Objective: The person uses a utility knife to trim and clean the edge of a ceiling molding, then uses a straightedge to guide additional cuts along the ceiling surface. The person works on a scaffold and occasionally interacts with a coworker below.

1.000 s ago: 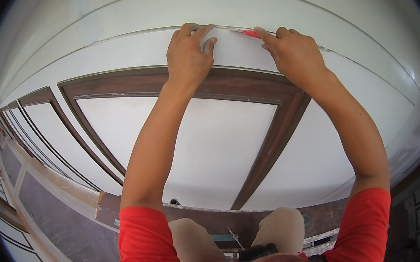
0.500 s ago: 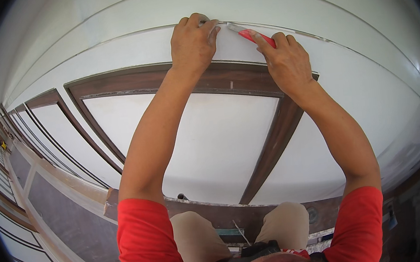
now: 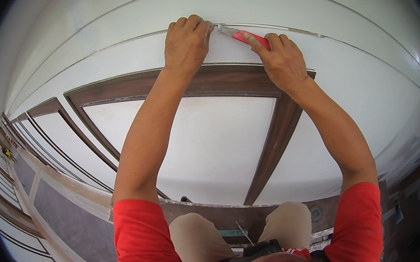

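My right hand [image 3: 284, 60] is wrapped round a red-handled utility knife [image 3: 257, 39], its thumb laid along the handle. The knife's blade points left, with the tip at a thin groove [image 3: 281, 27] in the white wall. Just left of that tip, my left hand [image 3: 186, 42] is closed against the same groove, its fingers bent. Whatever its fingers pinch is hidden behind them. Whitish dust shows on the fingertips of both hands.
Below my hands, a dark brown wooden frame [image 3: 280, 124] borders white panels [image 3: 185, 133]. My knees rest beside a brown plank [image 3: 253, 212]. At the left runs a long grey floor strip [image 3: 72, 220] edged with pale sheeting. A small yellow figure [image 3: 8, 152] is far off.
Both hands have shifted a little left along the groove, the knife with them. The left fingertips have closed in tighter, and the wall sits slightly lower in view.
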